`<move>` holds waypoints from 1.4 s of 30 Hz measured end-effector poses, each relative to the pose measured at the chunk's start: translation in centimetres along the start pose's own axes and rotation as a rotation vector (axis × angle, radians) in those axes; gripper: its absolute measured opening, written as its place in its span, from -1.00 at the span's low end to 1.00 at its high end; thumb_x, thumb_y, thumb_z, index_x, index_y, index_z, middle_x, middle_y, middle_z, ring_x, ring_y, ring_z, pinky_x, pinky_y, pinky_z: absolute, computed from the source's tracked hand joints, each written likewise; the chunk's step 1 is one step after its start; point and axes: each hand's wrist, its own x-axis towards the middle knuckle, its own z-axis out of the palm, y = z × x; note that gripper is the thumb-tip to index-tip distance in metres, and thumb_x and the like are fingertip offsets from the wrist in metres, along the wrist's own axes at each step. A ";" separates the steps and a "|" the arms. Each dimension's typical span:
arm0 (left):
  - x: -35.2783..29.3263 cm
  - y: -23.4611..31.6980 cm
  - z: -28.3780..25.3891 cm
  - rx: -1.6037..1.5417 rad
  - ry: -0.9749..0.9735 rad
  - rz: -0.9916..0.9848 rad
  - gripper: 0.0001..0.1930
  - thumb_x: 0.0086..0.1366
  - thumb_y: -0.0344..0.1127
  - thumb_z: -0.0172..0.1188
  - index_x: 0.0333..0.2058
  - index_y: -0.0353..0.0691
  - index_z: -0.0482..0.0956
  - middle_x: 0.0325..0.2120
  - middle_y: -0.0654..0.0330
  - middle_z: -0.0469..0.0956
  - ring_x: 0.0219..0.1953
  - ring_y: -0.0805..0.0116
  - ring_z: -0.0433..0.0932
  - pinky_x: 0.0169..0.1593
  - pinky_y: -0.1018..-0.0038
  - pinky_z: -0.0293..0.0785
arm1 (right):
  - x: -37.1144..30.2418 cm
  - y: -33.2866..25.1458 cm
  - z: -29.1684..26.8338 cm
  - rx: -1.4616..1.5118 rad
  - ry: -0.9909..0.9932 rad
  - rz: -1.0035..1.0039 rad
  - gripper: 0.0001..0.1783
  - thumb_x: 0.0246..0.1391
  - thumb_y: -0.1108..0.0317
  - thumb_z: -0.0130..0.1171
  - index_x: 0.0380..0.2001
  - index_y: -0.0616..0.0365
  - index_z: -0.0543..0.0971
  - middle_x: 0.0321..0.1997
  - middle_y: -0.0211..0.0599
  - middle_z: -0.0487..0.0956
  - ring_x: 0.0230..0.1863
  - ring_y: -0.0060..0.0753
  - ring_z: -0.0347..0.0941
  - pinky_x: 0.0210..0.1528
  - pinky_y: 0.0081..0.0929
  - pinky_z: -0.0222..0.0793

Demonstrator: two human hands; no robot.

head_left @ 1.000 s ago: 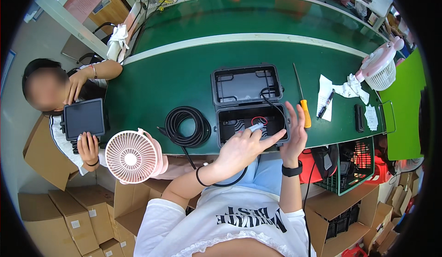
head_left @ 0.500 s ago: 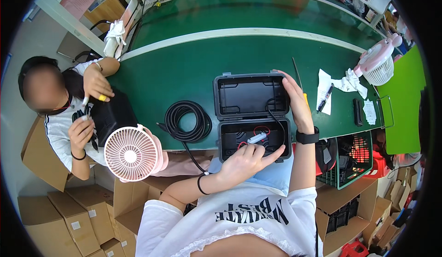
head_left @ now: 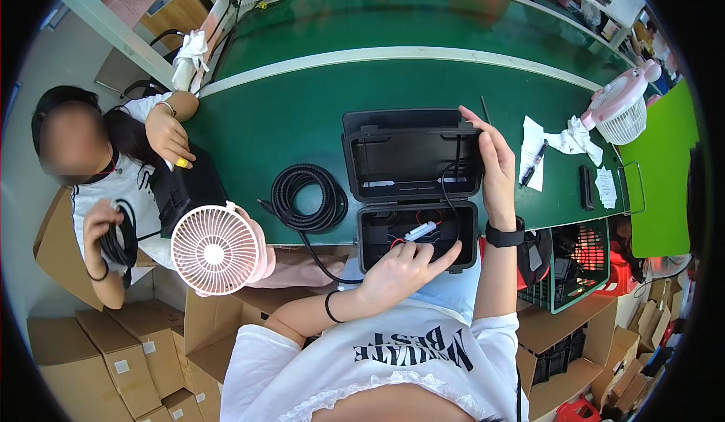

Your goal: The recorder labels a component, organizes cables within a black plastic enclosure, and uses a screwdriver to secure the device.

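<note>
A black plastic box (head_left: 418,260) is at the table's front edge before me, its hinged lid (head_left: 423,154) raised and tilted partly over it. My right hand (head_left: 495,157) grips the lid's right edge. At the box's near wall is my left hand (head_left: 404,271), its fingers curled over the rim and one finger stretched to the right; the fingertips are partly hidden inside. Within the box lie a small white connector piece (head_left: 421,231) and red wires. A thin black cable (head_left: 451,195) runs from the lid down into the box. To the left lies a coiled black corrugated hose (head_left: 308,199), its end reaching toward the box.
A pink fan (head_left: 217,252) stands at the left edge, near a co-worker who holds a black cable coil (head_left: 119,237) beside another black box (head_left: 189,188). On the right are paper, a pen (head_left: 535,163), a black case (head_left: 587,188) and a second fan (head_left: 619,108). A green crate (head_left: 578,267) sits below.
My right hand has tipped the box lid forward from its wide-open position. My left hand has stayed near the front wall. The co-worker's cable-holding hand has moved left and down.
</note>
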 end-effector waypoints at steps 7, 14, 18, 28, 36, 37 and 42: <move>1.4 -0.9 -0.6 -0.118 0.033 0.019 -0.37 0.10 -0.44 0.17 0.21 0.08 0.43 -0.52 0.30 0.39 -0.51 0.45 0.49 -0.40 0.59 0.55 | 0.4 -1.7 0.1 -0.013 0.025 -0.151 -0.72 0.35 0.31 0.04 -0.07 0.25 0.62 0.16 -0.07 0.56 0.20 -0.29 0.45 0.28 -0.42 0.27; 4.7 -2.7 0.3 -0.192 -0.071 -0.058 -0.41 0.09 -0.41 0.18 0.16 0.06 0.45 -0.50 0.28 0.48 -0.46 0.42 0.58 -0.45 0.55 0.54 | 1.7 -2.4 -1.2 -0.256 0.044 0.066 -0.59 0.41 0.23 -0.08 0.16 0.21 0.50 0.27 -0.21 0.49 0.31 -0.38 0.33 0.38 -0.46 0.08; 5.0 -2.7 0.2 -0.200 -0.092 -0.038 -0.39 0.08 -0.40 0.19 0.18 0.06 0.43 -0.49 0.28 0.49 -0.46 0.43 0.58 -0.45 0.57 0.54 | 1.5 -1.7 -1.7 -0.265 0.012 0.106 -0.46 0.43 0.13 -0.17 0.35 0.14 0.33 0.39 -0.23 0.35 0.46 -0.37 0.13 0.49 -0.40 -0.17; 4.5 -2.4 0.6 -0.148 -0.071 -0.027 -0.38 0.08 -0.38 0.19 0.19 0.10 0.44 -0.45 0.32 0.51 -0.46 0.46 0.58 -0.42 0.61 0.55 | 1.5 -0.4 -2.5 0.019 0.059 0.232 -0.41 0.45 0.02 -0.30 0.34 0.12 0.36 0.39 -0.29 0.37 0.45 -0.39 0.17 0.46 -0.42 -0.09; 4.2 -2.3 0.7 -0.112 -0.085 -0.007 -0.38 0.10 -0.37 0.18 0.21 0.12 0.43 -0.42 0.32 0.54 -0.45 0.47 0.59 -0.39 0.62 0.57 | 1.2 -0.3 -2.8 0.091 0.063 0.252 -0.38 0.45 -0.03 -0.32 0.32 0.12 0.39 0.41 -0.31 0.35 0.44 -0.38 0.18 0.44 -0.43 -0.08; 4.2 -2.4 0.7 -0.101 -0.090 -0.006 -0.38 0.10 -0.37 0.18 0.21 0.12 0.43 -0.42 0.32 0.54 -0.45 0.47 0.59 -0.39 0.63 0.58 | 1.2 -0.3 -2.8 0.091 0.063 0.251 -0.38 0.45 -0.03 -0.32 0.32 0.12 0.39 0.41 -0.31 0.35 0.44 -0.38 0.18 0.44 -0.43 -0.08; 4.2 -2.3 0.5 -0.115 -0.090 -0.009 -0.38 0.10 -0.37 0.18 0.21 0.12 0.43 -0.43 0.32 0.53 -0.46 0.48 0.57 -0.40 0.63 0.57 | 1.2 -0.1 -2.8 0.097 0.060 0.236 -0.44 0.44 0.09 -0.26 0.32 0.15 0.38 0.40 -0.27 0.35 0.45 -0.38 0.15 0.44 -0.44 -0.07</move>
